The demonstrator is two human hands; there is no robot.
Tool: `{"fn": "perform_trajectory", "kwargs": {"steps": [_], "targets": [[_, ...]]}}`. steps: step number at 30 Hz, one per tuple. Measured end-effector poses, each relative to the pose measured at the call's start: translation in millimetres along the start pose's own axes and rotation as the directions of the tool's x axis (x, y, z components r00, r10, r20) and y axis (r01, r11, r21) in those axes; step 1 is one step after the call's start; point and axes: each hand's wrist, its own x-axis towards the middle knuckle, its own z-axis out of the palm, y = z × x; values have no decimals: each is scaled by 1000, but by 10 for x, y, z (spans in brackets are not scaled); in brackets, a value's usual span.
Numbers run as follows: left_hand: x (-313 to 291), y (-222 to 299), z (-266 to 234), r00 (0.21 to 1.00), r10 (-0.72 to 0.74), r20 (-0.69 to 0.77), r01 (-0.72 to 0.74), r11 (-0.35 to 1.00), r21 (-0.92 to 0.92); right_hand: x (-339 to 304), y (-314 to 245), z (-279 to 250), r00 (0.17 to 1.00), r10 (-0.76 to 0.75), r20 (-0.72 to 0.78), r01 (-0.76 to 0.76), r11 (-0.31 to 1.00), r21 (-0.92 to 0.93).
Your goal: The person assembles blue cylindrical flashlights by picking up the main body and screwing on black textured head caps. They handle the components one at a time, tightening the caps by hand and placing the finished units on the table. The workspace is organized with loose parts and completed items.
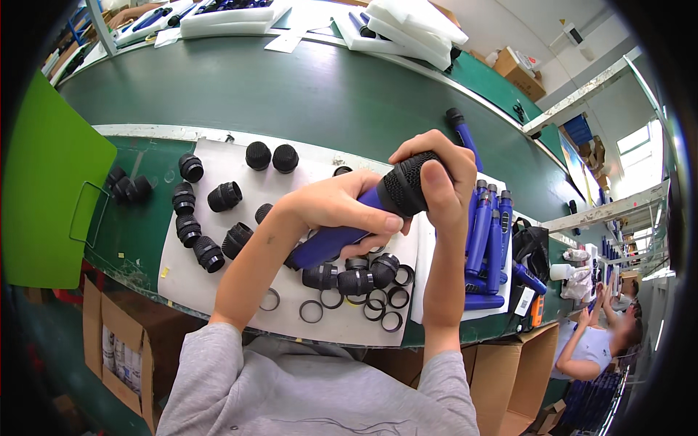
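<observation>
My left hand (342,207) grips the blue handle of a microphone (342,236), held tilted above a white mat (218,287). My right hand (436,174) wraps around its black mesh head (403,185). Under the hands, on the mat, lie several black mesh heads (354,280) and several loose black rings (385,301). More black heads (225,196) are scattered on the left part of the mat.
A row of blue microphone handles (486,240) lies on a white sheet at the right. A green conveyor belt (291,94) runs behind the mat. White foam trays (407,25) sit beyond it. A green board (43,189) stands at left, cardboard boxes (120,349) below. Another person (596,341) works far right.
</observation>
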Motion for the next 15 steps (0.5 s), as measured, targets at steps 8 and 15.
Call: {"fn": "perform_trajectory", "kwargs": {"steps": [8, 15], "targets": [[150, -106, 60, 694, 470, -546, 262, 541, 799, 67, 133, 140, 876, 415, -245, -462, 867, -184], [-33, 102, 78, 929, 137, -343, 10, 920, 393, 29, 2, 20, 991, 80, -103, -87, 994, -66]]}}
